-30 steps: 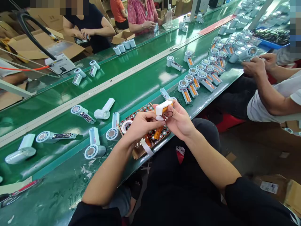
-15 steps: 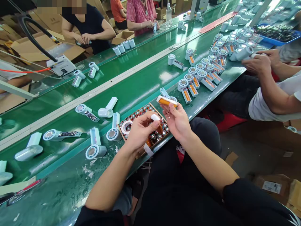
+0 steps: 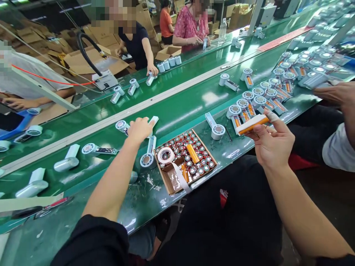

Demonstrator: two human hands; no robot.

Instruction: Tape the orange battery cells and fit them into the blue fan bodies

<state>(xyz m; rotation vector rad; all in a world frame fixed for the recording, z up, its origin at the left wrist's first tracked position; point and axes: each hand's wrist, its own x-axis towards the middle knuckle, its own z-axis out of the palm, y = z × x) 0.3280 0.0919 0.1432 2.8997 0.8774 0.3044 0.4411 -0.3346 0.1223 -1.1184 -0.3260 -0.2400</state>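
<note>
A long orange battery with a white strip [image 3: 253, 124] is pinched in the right hand [image 3: 274, 142], above the near edge of the green tabletop [image 3: 149, 207]. The left hand [image 3: 139, 129] has moved off the open cardboard box [image 3: 164, 181], leaving one hand holding the battery, and curls over a pale-blue plastic housing [image 3: 154, 121], its grip hidden. Loose white tape [image 3: 179, 178] drapes across the box; wired housings [image 3: 260, 100] crowd beyond the battery.

Pale device [image 3: 154, 120] half-hidden behind left hand [image 3: 139, 130]

Factory assembly line: green conveyor belt [image 3: 177, 107], matching pale-blue housings [image 3: 66, 164] along belt, workers [image 3: 188, 31] across belt, cardboard boxes [image 3: 76, 62] beyond belt.
</note>
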